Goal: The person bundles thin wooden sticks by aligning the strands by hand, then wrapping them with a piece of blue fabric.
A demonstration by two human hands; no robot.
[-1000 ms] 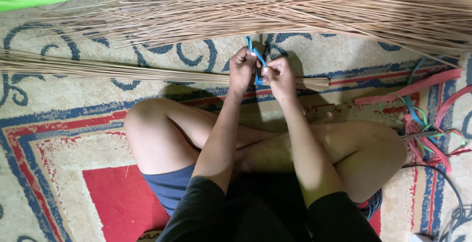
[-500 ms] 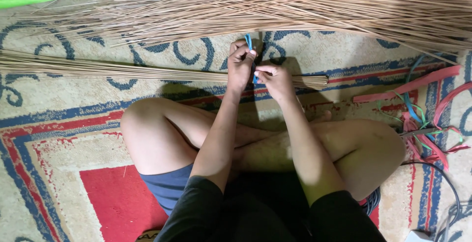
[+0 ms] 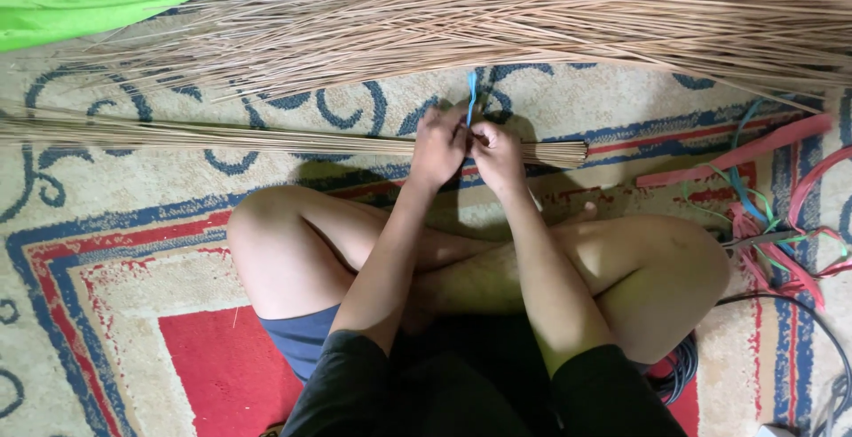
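— Left hand point(image 3: 439, 146)?
— Clenched on thin blue plastic strap point(image 3: 470, 98), pressed against tied bundle of thin tan sticks point(image 3: 266, 138) lying across patterned carpet point(image 3: 133, 251).
— Right hand point(image 3: 497, 155)?
— Pinching same strap — touching left hand, over bundle's end.

I see both hands drop from mid-air onto the bundle point(image 3: 266, 138), left hand point(image 3: 438, 146) and right hand point(image 3: 497, 157) now pressed together on it, and the blue strip point(image 3: 470, 95) pulled straight up between them, its loop gone.
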